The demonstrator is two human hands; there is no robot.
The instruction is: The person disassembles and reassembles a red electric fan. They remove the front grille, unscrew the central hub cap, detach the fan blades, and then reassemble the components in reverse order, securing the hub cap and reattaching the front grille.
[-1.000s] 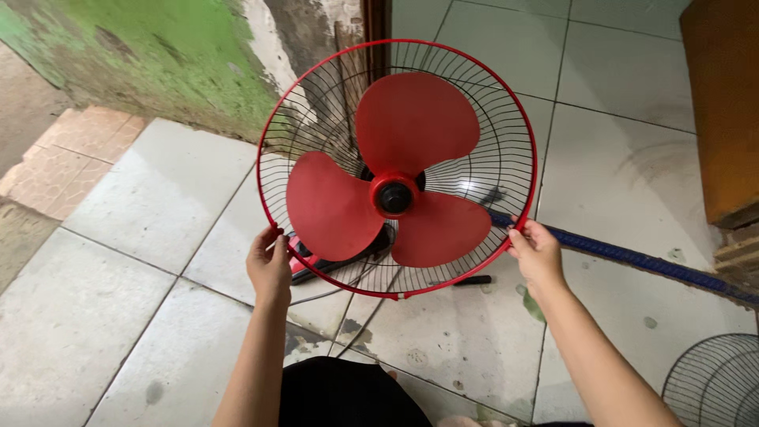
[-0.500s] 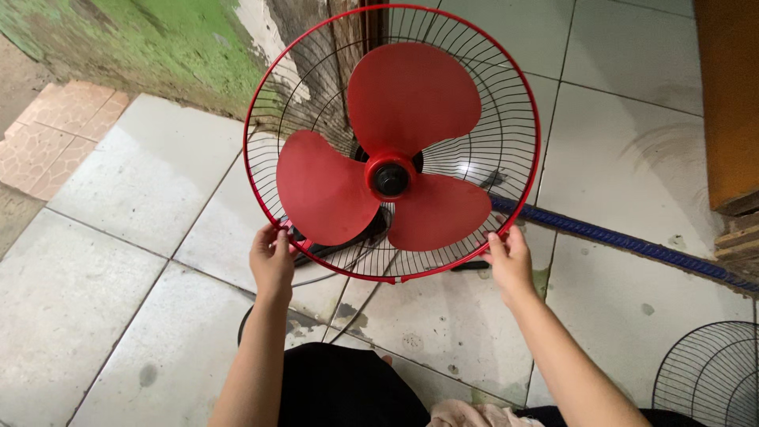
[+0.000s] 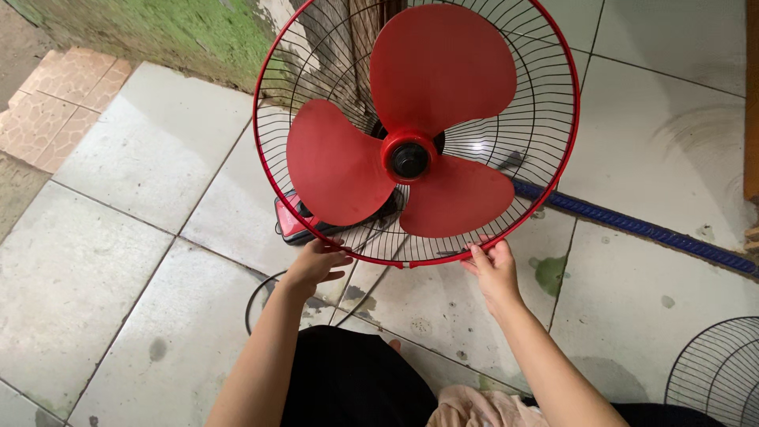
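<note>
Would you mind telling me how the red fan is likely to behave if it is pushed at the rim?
The red fan probably tips easily: its wide guard stands upright while both hands, left hand and right hand, hold the bottom rim. The thin wire guard likely flexes under pressure. The exposed blades would probably spin if touched.

Both bare forearms reach forward from the lower edge of the view, converging slightly toward twelve o'clock. The left hand sits at about ten o'clock of the lap, fingers curled and pointing right, thumb underneath. The right hand sits at about one o'clock, palm down, fingers bent upward in a light pinch, wrist straight
</note>
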